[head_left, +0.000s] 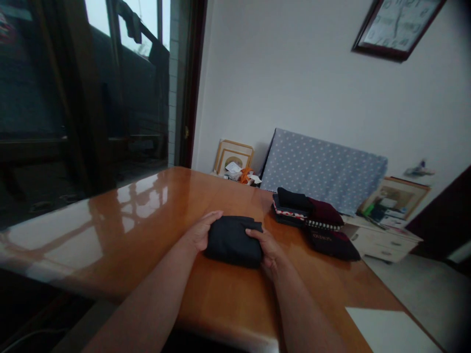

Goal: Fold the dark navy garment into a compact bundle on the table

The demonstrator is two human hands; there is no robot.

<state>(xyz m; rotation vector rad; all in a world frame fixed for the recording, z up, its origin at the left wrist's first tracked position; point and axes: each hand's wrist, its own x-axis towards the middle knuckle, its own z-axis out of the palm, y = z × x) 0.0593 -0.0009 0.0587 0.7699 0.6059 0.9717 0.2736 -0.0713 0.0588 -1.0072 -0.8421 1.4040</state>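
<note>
A dark folded garment (233,242), compact and roughly rectangular, is between my hands over the glossy wooden table (154,245). My left hand (203,231) grips its left side, the fingers partly hidden behind the cloth. On the right side, my right hand (268,249) holds the bundle with the thumb on top and the other fingers beneath or behind. Whether the bundle rests on the tabletop or is slightly lifted, I cannot tell. Beyond it to the right are a stack of dark folded clothes (290,208) and a pile of maroon and black folded clothes (327,238).
A white sheet (390,326) lies at the table's right front. Behind the table stand a panel draped in blue dotted cloth (320,162), picture frames (235,149) and a white drawer cabinet (382,242). Glass doors (128,98) are at the left; a clock (399,27) hangs on the wall.
</note>
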